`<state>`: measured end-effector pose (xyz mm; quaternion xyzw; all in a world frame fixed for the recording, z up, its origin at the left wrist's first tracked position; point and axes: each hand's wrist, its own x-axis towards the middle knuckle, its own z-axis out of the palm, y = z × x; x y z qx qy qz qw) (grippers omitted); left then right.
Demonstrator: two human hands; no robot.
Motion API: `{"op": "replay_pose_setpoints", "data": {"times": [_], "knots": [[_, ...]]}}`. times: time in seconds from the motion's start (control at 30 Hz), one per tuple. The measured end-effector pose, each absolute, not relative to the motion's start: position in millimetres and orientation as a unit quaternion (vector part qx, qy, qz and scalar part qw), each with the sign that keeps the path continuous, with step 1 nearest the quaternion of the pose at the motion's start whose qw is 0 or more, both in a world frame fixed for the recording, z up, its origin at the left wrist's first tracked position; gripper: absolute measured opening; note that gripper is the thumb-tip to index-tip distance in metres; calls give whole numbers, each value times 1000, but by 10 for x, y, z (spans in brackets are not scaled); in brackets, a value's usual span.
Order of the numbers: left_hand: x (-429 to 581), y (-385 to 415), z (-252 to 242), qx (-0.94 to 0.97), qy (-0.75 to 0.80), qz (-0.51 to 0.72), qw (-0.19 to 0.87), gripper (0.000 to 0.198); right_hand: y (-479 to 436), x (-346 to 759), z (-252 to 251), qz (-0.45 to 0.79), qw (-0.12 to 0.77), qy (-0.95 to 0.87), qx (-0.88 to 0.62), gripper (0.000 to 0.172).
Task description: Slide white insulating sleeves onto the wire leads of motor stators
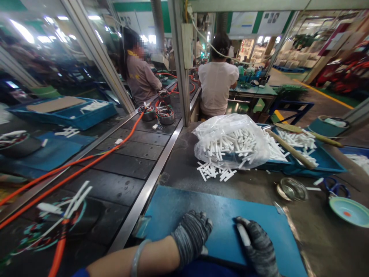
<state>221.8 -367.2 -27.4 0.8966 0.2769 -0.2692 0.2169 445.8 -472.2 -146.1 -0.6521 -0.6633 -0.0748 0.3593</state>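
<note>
Both my hands wear grey knit gloves and rest on a blue mat at the near edge of the bench. My left hand is curled, knuckles up, and a bit of white shows under it. My right hand is closed round a short white tube that lies along its fingers. Beyond the mat a clear plastic bag full of white tubes lies on the bench, with several loose white tubes spilled in front of it.
A blue tray of white tubes with wooden sticks sits at the right, near a small metal dish, blue scissors and a teal bowl. On the left runs a dark conveyor carrying wound stators and an orange cable. Two people work further along.
</note>
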Motion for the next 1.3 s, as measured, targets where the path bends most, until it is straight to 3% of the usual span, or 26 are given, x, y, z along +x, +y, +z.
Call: {"op": "replay_pose_setpoints", "data": {"times": [1.3], "knots": [[2205,-3668,-327,908,273,-243,205,76,-4725,4470,-1511,-50,376,-651,-657,37]]}}
